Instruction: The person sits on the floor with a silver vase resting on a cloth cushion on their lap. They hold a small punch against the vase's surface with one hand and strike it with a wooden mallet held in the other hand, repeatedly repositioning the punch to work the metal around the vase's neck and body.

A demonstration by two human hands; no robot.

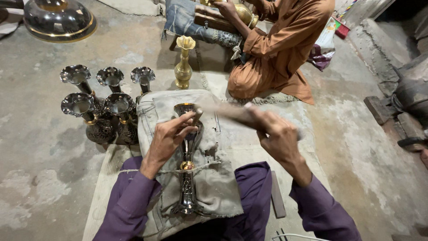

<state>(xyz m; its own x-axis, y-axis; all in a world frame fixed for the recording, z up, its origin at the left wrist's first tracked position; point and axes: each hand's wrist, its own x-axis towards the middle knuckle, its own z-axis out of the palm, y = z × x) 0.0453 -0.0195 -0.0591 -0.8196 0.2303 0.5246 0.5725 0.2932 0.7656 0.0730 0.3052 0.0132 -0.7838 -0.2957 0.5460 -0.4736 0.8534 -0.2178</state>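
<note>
Dark engraved metal vase (188,165) with a gold band lies lengthwise at centre frame on a grey cloth pad (214,178) over the person's lap, mouth pointing to the top of the frame. Left hand (169,136) curls around its neck near the rim, while the right hand (276,138) is closed around a blurred stick-like tool (227,111) whose tip reaches the rim. Five similar dark vases (100,105) stand on the floor at left, a brass vase (183,62) above centre, another person in brown (285,49) sits at the top, and a large dark bowl (58,20) is upper left.
</note>
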